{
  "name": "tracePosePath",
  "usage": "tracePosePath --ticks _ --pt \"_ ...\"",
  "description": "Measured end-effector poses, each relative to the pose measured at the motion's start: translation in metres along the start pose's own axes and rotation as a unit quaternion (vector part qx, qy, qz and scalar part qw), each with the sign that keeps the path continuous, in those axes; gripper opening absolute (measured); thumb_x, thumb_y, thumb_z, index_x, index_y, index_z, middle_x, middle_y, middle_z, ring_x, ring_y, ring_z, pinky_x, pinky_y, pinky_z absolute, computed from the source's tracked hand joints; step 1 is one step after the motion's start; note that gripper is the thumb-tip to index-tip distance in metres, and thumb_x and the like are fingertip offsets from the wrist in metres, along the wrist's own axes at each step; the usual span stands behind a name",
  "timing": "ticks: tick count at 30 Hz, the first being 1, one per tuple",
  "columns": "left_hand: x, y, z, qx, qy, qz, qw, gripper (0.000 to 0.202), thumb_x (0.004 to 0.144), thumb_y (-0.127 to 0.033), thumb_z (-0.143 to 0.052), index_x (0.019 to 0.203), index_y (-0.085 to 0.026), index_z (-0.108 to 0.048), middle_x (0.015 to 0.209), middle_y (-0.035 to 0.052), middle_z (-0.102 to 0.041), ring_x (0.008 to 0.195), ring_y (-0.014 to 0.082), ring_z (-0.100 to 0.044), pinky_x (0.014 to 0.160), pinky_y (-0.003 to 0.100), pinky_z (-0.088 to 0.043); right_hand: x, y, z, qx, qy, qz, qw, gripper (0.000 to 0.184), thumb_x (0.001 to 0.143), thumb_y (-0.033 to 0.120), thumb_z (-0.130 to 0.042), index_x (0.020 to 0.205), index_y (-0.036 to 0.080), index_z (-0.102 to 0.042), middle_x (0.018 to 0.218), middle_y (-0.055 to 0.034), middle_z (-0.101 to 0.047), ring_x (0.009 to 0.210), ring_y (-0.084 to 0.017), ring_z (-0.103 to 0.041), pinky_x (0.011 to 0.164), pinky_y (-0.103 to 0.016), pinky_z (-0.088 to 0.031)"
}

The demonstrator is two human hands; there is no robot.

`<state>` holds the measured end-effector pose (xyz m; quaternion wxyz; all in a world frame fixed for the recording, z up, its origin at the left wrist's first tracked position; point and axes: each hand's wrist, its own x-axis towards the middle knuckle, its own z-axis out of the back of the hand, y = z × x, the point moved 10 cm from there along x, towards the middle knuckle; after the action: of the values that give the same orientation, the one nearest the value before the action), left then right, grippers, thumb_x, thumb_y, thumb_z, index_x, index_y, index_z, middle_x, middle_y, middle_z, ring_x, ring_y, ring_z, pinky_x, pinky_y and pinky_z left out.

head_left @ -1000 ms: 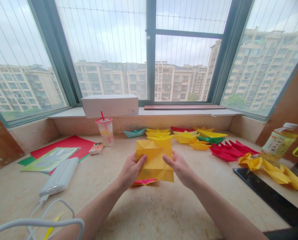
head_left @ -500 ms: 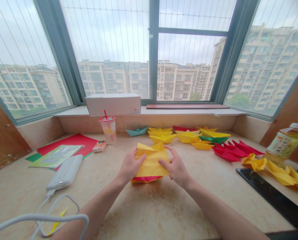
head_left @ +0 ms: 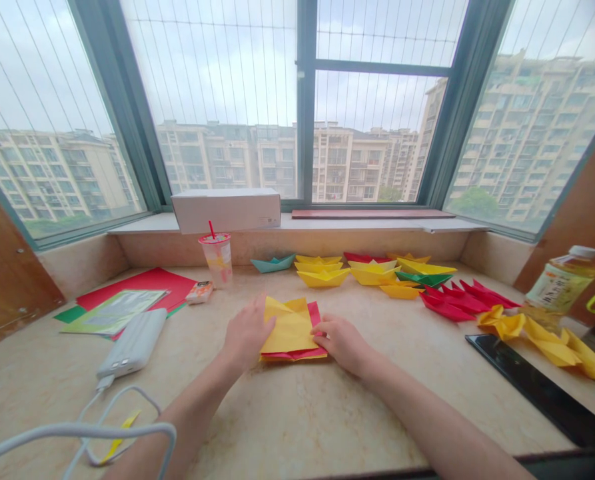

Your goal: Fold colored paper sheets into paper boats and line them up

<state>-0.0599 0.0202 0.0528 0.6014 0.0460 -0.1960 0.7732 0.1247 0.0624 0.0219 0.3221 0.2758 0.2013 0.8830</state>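
Observation:
A creased yellow folded paper [head_left: 287, 328] lies low over the counter, on top of a small stack. Red folded paper [head_left: 314, 312] shows from under its right side, with more red and yellow layers along the front edge. My left hand [head_left: 246, 331] is at the yellow paper's left edge, thumb on top and the other fingers partly hidden. At the right edge, the fingertips of my right hand [head_left: 344, 341] are pinched together on the paper; which layers they grip is hard to make out.
Several folded paper boats [head_left: 322, 276] stand at the back, with red boats [head_left: 460, 301] and yellow folded pieces [head_left: 552, 341] at right. Nearby are a bottle [head_left: 562, 283], black phone [head_left: 532, 383], drink cup [head_left: 217, 260], power bank [head_left: 133, 343], cable [head_left: 77, 432] and coloured sheets [head_left: 142, 283].
Both hands have lowered the yellow paper from in front of the boats onto the red and yellow stack. My right hand's fingers have drawn together at its right edge.

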Motion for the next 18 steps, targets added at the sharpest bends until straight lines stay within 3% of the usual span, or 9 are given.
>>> tracePosePath --ticks 3,6,8,11,14,18 --pt "-0.001 -0.013 0.001 0.047 -0.038 -0.066 0.996 0.049 0.082 -0.024 -0.059 0.13 -0.014 -0.057 0.14 0.0202 -0.051 0.13 0.0344 -0.048 0.104 0.045 -0.041 -0.001 0.007 -0.005 -0.054 0.024 0.05 0.997 0.019 0.089 0.019 -0.06 0.09 0.023 -0.078 0.091 -0.0055 -0.068 0.084 -0.019 -0.062 0.077 -0.029 -0.045" --pt "-0.004 -0.031 -0.012 0.033 -0.018 -0.148 0.988 0.038 0.083 -0.023 -0.058 0.119 -0.013 -0.066 0.148 0.0187 -0.045 0.141 0.0353 -0.035 0.116 0.051 -0.026 -0.002 0.012 -0.006 -0.09 0.028 0.081 0.992 0.023 0.088 0.015 -0.06 0.097 0.025 -0.078 0.1 -0.0061 -0.067 0.095 -0.02 -0.06 0.086 -0.032 -0.043" --pt "-0.008 -0.04 -0.026 -0.002 0.023 -0.191 0.981 0.03 0.088 -0.027 -0.054 0.11 -0.015 -0.07 0.145 0.0171 -0.05 0.139 0.0339 -0.039 0.117 0.053 -0.025 -0.003 0.013 -0.007 -0.095 0.037 0.088 0.991 0.026 0.087 0.012 -0.06 0.099 0.026 -0.078 0.109 -0.0065 -0.067 0.103 -0.021 -0.059 0.093 -0.035 -0.041" --pt "-0.015 -0.049 -0.041 -0.052 0.076 -0.222 0.971 0.032 0.093 -0.032 -0.047 0.104 -0.018 -0.073 0.137 0.0148 -0.058 0.131 0.0309 -0.049 0.113 0.049 -0.033 -0.003 0.011 -0.01 -0.081 0.056 0.086 0.991 0.025 0.086 0.011 -0.059 0.094 0.025 -0.078 0.109 -0.0051 -0.07 0.105 -0.021 -0.061 0.097 -0.036 -0.039" --pt "-0.021 -0.058 -0.047 -0.068 0.108 -0.245 0.961 0.038 0.096 -0.034 -0.041 0.11 -0.02 -0.072 0.137 0.0141 -0.059 0.129 0.0295 -0.052 0.111 0.046 -0.038 -0.003 0.009 -0.01 -0.077 0.062 0.084 0.992 0.025 0.087 0.009 -0.056 0.088 0.022 -0.076 0.101 -0.0037 -0.074 0.098 -0.019 -0.065 0.095 -0.034 -0.039" --pt "-0.026 -0.066 -0.05 -0.08 0.141 -0.253 0.954 0.042 0.097 -0.04 -0.038 0.121 -0.023 -0.068 0.143 0.0122 -0.053 0.134 0.0312 -0.045 0.114 0.047 -0.033 -0.005 0.011 -0.009 -0.125 0.073 0.08 0.986 0.025 0.089 0.009 -0.051 0.095 0.02 -0.073 0.095 -0.0057 -0.075 0.09 -0.019 -0.066 0.091 -0.033 -0.041"
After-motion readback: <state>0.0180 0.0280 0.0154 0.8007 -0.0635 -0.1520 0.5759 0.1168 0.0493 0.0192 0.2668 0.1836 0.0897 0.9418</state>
